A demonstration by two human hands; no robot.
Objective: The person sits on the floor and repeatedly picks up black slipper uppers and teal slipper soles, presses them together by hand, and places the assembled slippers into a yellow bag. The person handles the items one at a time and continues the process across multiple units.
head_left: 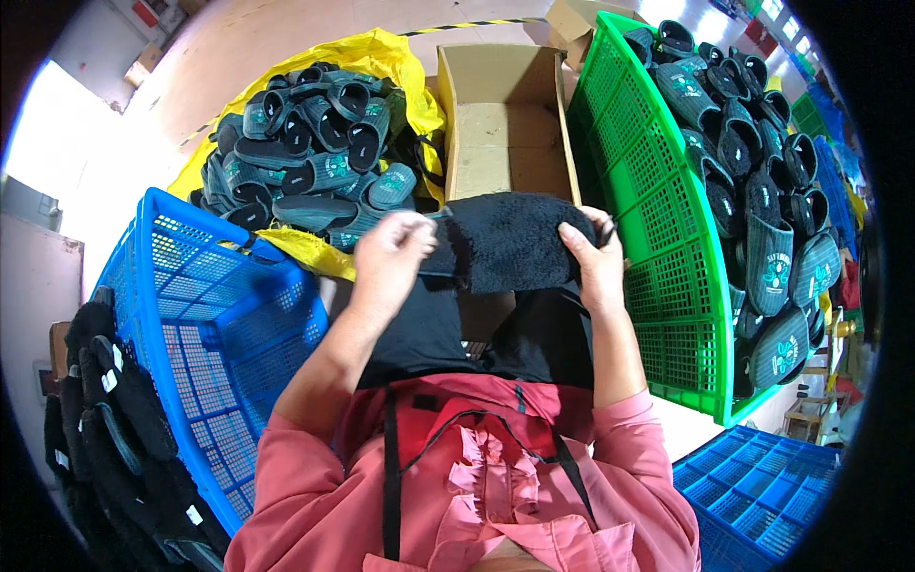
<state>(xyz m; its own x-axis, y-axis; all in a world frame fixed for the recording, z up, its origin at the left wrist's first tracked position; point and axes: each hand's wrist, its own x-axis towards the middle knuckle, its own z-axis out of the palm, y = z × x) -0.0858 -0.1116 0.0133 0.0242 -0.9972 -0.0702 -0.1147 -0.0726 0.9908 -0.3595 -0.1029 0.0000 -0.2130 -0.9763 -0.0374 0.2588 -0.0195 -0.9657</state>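
A black fleecy slipper (515,243) lies crosswise above my lap, its fuzzy side facing up. My right hand (596,257) is closed on its right end, thumb on top of the fleece and fingers beneath. At the slipper's left end, where a smoother dark part shows, my left hand (396,250) is closed with its fingers pinched together. Whatever those fingers hold, if anything, cannot be made out.
Ahead left, a yellow sack (415,81) overflows with dark slippers (329,172). An open cardboard box (505,157) stands ahead. A green crate (648,219) of slippers rises at right; a blue crate (205,372) stands at left, beside black fleecy pieces (105,400). Another blue crate (762,486) sits lower right.
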